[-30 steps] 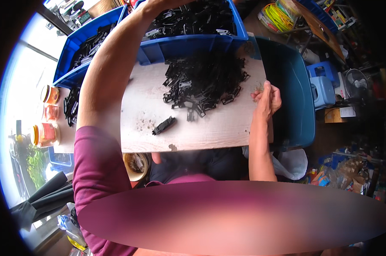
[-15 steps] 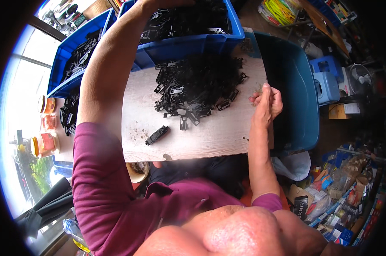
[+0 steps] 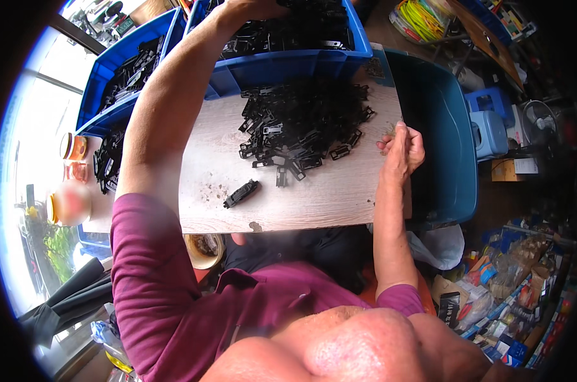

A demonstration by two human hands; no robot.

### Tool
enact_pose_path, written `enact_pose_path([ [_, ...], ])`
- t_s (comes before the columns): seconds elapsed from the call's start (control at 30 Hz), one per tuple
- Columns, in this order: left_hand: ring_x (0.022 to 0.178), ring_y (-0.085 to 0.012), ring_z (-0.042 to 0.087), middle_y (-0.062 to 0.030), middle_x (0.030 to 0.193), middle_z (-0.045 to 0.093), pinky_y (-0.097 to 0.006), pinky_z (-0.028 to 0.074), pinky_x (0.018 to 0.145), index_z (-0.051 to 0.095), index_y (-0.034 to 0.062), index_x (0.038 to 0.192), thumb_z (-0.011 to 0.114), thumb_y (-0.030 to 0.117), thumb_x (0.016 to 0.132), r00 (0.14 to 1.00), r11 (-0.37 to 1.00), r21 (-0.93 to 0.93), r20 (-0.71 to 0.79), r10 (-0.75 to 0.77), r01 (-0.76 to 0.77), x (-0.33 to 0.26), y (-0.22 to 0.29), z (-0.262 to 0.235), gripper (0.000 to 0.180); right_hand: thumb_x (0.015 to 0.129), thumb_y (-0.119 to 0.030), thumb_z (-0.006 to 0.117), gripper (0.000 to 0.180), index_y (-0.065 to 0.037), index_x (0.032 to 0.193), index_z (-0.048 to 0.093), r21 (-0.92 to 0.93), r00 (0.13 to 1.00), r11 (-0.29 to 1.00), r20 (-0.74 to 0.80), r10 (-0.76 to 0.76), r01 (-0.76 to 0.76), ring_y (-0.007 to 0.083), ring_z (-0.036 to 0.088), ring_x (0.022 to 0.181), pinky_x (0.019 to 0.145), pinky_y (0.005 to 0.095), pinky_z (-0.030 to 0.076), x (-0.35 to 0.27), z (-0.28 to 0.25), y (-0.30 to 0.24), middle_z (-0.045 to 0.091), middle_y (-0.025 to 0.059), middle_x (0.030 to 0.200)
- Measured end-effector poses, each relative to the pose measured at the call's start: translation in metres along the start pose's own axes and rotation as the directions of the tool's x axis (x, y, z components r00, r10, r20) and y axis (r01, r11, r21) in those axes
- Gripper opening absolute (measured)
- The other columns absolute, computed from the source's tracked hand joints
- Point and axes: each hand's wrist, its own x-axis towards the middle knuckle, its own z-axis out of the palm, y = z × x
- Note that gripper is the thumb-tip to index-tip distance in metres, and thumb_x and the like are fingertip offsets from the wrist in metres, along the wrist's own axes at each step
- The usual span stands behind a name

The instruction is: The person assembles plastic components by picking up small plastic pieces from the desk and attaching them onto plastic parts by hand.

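My left hand (image 3: 255,9) reaches over the far blue bin (image 3: 288,69), which is full of black plastic parts. Its fingers are lost against the dark parts and the upper edge of the picture. At the right edge of the board, my right hand (image 3: 404,150) is closed, thumb pressed to the curled fingers. Something small and thin seems to show at the fingertips, too fine to name. Between my hands lies a heap of black plastic parts (image 3: 301,127), several with rectangular openings. A longer black piece (image 3: 242,193) rests alone near the board's front edge.
A second blue bin (image 3: 92,105) of black parts stands at the left, near jars with lids (image 3: 72,146). Right of the pale wooden board (image 3: 314,207) sits a deep teal tub (image 3: 457,191). Packets and boxes (image 3: 492,299) clutter the lower right.
The whole view has shifted slightly, so the bins and heap sit a little further right. My left arm stays stretched over the far bin; my right hand keeps its closed pose.
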Motion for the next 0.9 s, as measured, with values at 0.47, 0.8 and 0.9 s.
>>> enact_pose_path([
  [0.47,0.083,-0.0367,0.068,-0.019,0.087,0.07,-0.045,0.054,0.077,0.069,0.0129,0.107,0.069,0.029,0.071,0.944,0.99,-0.129,-0.331,0.008,-0.053,-0.024,0.007,0.005,0.039,0.089,-0.016,0.067,0.017,-0.004,0.083,0.058,-0.038,1.0,0.999,-0.013,-0.005,0.004,0.0077,0.052,0.052,0.046,0.0229,0.049,0.0,0.004,0.002,0.054,0.0015,0.061],
  [0.8,0.081,-0.0353,0.068,-0.0164,0.087,0.071,-0.043,0.055,0.075,0.07,0.0135,0.105,0.069,0.028,0.071,0.941,0.985,-0.166,-0.339,-0.015,-0.044,-0.013,-0.006,0.026,0.036,0.088,-0.016,0.068,0.017,-0.003,0.081,0.058,-0.036,1.0,0.999,-0.013,-0.02,0.02,0.0081,0.053,0.051,0.045,0.0232,0.049,0.003,0.004,0.005,0.054,0.001,0.06],
  [0.9,0.08,-0.035,0.068,-0.0162,0.085,0.07,-0.043,0.055,0.076,0.071,0.0138,0.105,0.069,0.029,0.072,0.918,0.969,-0.24,-0.394,-0.051,-0.05,-0.016,-0.004,0.027,0.036,0.088,-0.016,0.068,0.017,-0.004,0.081,0.058,-0.035,1.0,0.999,-0.013,-0.025,0.024,0.008,0.053,0.051,0.045,0.0233,0.049,0.005,0.003,0.007,0.054,0.0008,0.06],
])
